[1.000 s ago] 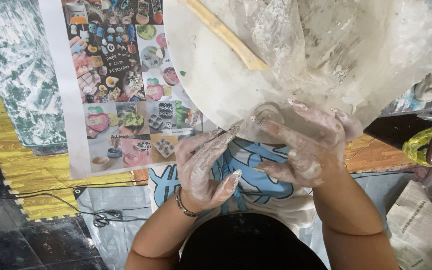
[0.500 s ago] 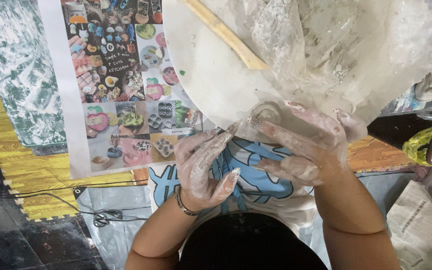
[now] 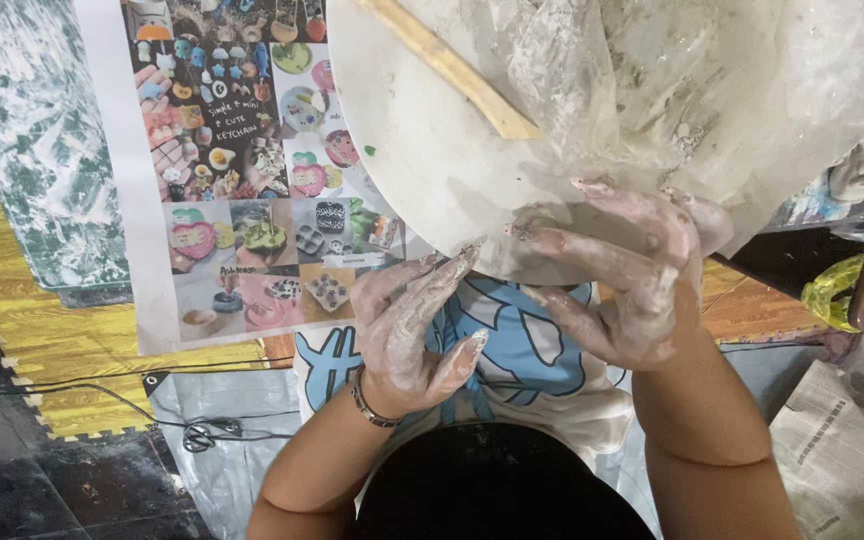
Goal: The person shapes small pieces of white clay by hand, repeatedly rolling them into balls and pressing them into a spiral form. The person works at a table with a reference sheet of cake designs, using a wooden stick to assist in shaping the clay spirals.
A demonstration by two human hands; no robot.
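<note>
A: Where's it at?
B: The round white board (image 3: 422, 150) fills the top; at its near edge a flat clay piece (image 3: 562, 235) looks only part-shaped.
A: Hands?
B: Right hand (image 3: 627, 280) curls round its rim; left hand (image 3: 407, 320) is open, fingertips touching.
A: Obstructions?
B: Crumpled plastic sheet (image 3: 652, 70) overhangs it; a wooden stick (image 3: 452, 70) lies beside.

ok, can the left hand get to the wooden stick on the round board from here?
Probably yes. The left hand sits at the round board edge, and bare board lies between it and the wooden stick; the plastic sheet covers only the stick's far end.
</note>
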